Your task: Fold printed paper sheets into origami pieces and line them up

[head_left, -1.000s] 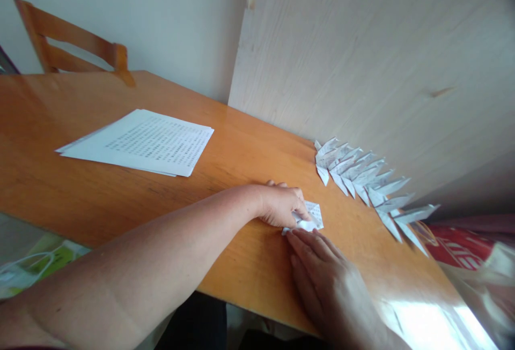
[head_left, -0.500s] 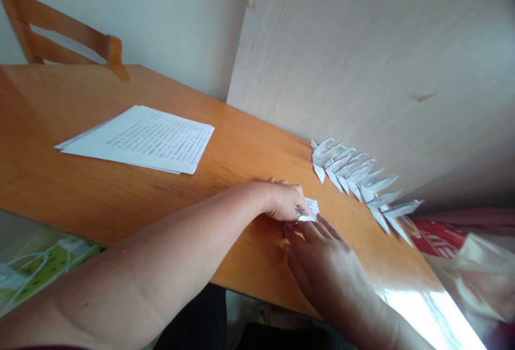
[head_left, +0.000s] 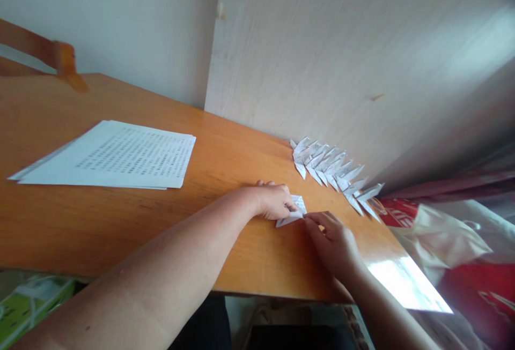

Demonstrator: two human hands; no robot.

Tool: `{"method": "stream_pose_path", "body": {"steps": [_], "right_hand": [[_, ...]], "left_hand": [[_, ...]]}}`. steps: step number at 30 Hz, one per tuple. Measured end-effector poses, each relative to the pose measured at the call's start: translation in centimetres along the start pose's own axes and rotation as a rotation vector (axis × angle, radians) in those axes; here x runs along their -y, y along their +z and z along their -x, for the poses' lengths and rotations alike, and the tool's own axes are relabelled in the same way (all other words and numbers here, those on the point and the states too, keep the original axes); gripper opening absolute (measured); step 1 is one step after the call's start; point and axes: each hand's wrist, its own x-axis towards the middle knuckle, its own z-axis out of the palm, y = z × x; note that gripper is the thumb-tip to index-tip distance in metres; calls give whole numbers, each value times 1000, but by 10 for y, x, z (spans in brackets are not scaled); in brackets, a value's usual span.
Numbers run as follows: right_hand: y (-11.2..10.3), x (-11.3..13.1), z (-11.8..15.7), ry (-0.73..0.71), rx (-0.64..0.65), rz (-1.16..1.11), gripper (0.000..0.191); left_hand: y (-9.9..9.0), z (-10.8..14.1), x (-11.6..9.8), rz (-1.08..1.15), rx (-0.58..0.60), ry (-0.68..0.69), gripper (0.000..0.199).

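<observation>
A small folded piece of printed paper [head_left: 296, 215] lies on the wooden table, partly covered by fingers. My left hand [head_left: 275, 201] is curled over its left side, the fingers holding it down against the tabletop. At the paper's right corner my right hand [head_left: 332, 237] pinches the edge between thumb and forefinger. Beyond both hands, a row of folded paper pieces [head_left: 333, 170] with pointed ends stands nested together near the table's back edge.
A stack of printed sheets [head_left: 132, 157] lies on the table [head_left: 225, 151] to the left. A pale board [head_left: 306, 60] rises behind the table. Part of a wooden chair [head_left: 64, 60] shows at far left. Bags [head_left: 442, 237] sit beyond the right end.
My right hand has gone from lying with fingers stretched over the paper to pinching its right corner. More of the paper shows now. The whole view has shifted.
</observation>
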Motion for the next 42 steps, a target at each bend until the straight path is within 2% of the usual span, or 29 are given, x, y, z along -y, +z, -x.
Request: {"method": "stream_pose_path", "body": {"steps": [3,5,13,16,24,35,42], "right_hand": [[2,-16,-15,146,-7,56,26],[3,-20,-21,193,15,65,26],[5,-21,-31,284,73,123,23],[5,-25,-37,312,122,81,20],[4,-31,-42,283,157,33,19],[6,-17,-32,281,66,180,15],[12,-10,-27,235,24,180,12]], "left_hand": [[0,0,0,-8,7,12,46],[1,0,0,-20,5,20,47],[3,-1,1,-62,-13,28,42],[2,-1,1,-74,-16,33,44],[2,-1,1,-87,-20,39,50],[1,-3,2,-87,-8,32,53],[4,-6,6,-80,-17,28,54]]}}
